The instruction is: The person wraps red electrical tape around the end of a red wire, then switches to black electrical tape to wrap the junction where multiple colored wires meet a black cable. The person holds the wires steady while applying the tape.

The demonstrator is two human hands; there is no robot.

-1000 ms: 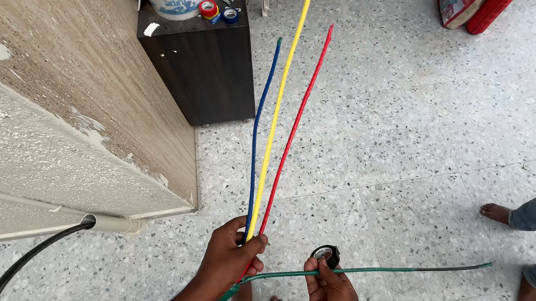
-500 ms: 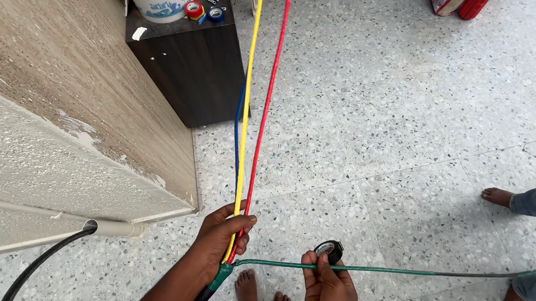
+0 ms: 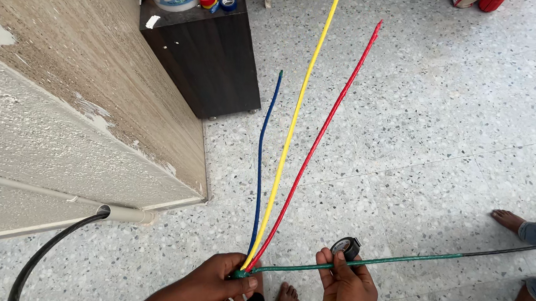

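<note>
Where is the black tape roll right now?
In the head view, low and right of centre: the black tape roll sits at the right hand fingertips, against the green wire.

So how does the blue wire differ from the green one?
The blue wire rises away from the left hand with its end free, while the green wire runs sideways across the floor towards a person's bare feet. The blue one is shorter; the green one passes through the right hand beside a tape roll. Both meet at the left hand.

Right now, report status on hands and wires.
Left hand shut on wires, blue, yellow, red fanned upward. Right hand pinches green wire and tape roll. Another person's feet beside it.
</note>
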